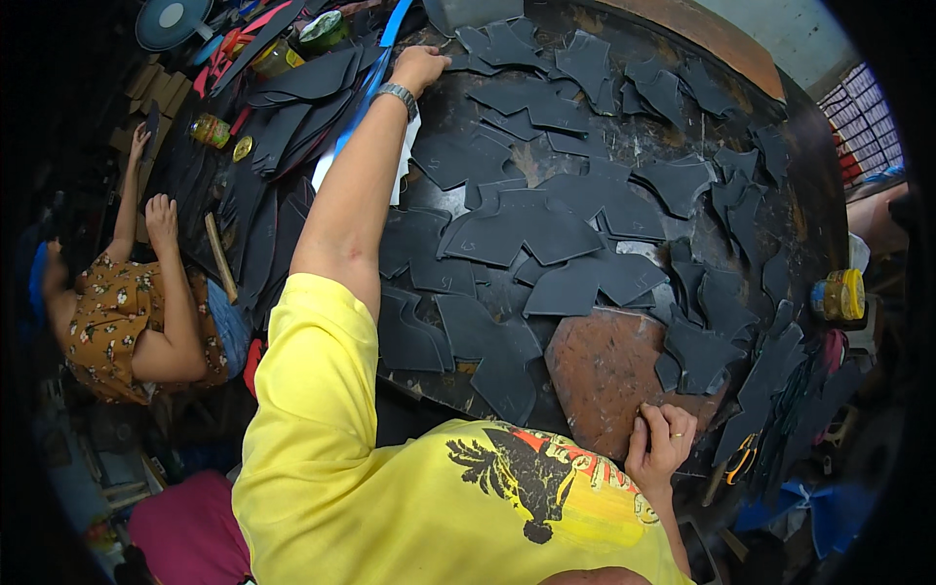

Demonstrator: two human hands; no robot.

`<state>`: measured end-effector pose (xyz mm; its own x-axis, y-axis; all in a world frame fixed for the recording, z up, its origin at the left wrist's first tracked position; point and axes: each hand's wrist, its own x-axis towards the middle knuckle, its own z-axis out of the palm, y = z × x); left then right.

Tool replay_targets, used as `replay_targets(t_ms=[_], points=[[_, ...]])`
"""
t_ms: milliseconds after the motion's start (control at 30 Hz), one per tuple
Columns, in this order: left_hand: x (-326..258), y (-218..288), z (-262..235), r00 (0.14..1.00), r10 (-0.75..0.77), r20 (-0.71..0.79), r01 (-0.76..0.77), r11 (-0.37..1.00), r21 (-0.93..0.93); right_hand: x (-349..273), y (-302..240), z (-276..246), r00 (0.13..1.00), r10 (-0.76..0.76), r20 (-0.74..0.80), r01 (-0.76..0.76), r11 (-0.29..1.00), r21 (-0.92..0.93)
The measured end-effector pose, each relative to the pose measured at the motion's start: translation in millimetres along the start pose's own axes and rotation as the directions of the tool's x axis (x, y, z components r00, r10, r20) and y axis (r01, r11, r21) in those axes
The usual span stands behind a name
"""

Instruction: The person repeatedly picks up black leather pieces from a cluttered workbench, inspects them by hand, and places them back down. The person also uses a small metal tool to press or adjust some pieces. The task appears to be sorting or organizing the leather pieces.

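My left hand (419, 68) is stretched out to the far side of the table, its fingers closed at the left tip of a black cut piece (473, 64); the fingertips are partly hidden. My right hand (664, 441) rests at the near edge of a reddish-brown board (604, 366), thumb and fingers apart, holding nothing. Flat black pieces with notched, pointed outlines, such as one in the middle (522, 229), lie spread and overlapping over the dark table (639, 146). Some carry small pale marks.
Left of my arm lie stacked black sheets (307, 83), a blue strip (395, 21), a wooden-handled tool (220, 255) and jars (210, 130). A person in a floral top (132, 322) sits at the left. A yellow-lidded jar (840, 294) and orange-handled scissors (743, 458) are at the right.
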<state>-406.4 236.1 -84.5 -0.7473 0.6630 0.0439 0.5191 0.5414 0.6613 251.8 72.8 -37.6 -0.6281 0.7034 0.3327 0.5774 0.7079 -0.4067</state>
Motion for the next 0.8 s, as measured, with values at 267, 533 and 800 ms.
replay_targets(t_ms=[267,533,800], points=[[-13,43,-2,0.994,0.085,0.074,-0.099,0.974,0.202,4,-3,-1,1.000,0.008,-0.016,-0.008,1.000,0.015],[2,57,19,0.999,-0.032,0.041,0.012,0.911,0.413,3,-3,-2,0.999,0.029,-0.014,-0.029,0.999,-0.015],[9,47,19,0.999,0.024,-0.027,-0.019,0.984,0.176,1,2,1,1.000,0.013,-0.013,-0.013,1.000,-0.008]])
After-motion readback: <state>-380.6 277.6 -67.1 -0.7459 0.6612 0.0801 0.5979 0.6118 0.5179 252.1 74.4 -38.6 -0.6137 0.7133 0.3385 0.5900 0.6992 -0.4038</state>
